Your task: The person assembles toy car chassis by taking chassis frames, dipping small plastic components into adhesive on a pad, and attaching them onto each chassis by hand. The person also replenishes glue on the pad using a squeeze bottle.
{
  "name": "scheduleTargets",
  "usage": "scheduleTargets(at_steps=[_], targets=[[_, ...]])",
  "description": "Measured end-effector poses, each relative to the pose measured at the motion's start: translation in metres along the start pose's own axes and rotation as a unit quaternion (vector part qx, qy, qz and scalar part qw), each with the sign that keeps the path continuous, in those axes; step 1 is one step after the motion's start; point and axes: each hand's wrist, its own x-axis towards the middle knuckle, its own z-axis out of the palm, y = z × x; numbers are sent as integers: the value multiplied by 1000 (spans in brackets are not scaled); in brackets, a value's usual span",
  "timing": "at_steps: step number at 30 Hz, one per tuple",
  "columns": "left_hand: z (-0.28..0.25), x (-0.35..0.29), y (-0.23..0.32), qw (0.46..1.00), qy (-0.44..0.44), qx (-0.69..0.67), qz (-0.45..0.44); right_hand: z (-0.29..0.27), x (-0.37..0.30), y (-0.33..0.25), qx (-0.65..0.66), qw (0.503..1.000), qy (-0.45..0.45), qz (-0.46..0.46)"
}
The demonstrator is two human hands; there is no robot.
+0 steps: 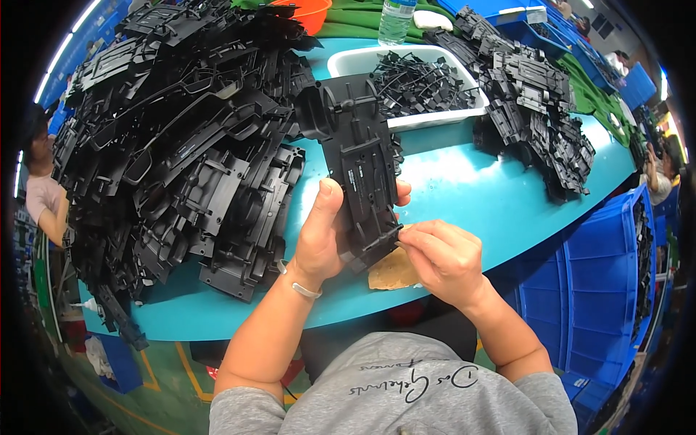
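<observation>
My left hand [322, 235] grips a long black molded plastic part [360, 163] by its lower half, thumb along the near side and fingertips showing at the far edge. The part is tilted up over the table, with ribs, posts and a rounded cup shape at its top end. At its lower right corner, my right hand [444, 261] is closed in a pinch against the edge. Whatever sits between those fingertips is too small to make out. Beneath the hands lies a tan scrap [394, 271], partly hidden. A white tray [435, 116] behind the part holds many small black plastic pieces [417, 80].
A tall heap of similar black parts [188, 145] covers the left of the turquoise table [464, 239]. Another pile [533, 101] lies at the far right. A water bottle [396, 22] and orange bowl [308, 14] stand behind. Blue crates [580, 290] are at the right; other people sit farther off.
</observation>
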Motion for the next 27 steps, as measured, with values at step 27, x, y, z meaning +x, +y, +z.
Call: scheduleTargets(at_steps=[27], targets=[[-24,7,260,798,336,357,351,-36,-53,59,-102,980,52,161]])
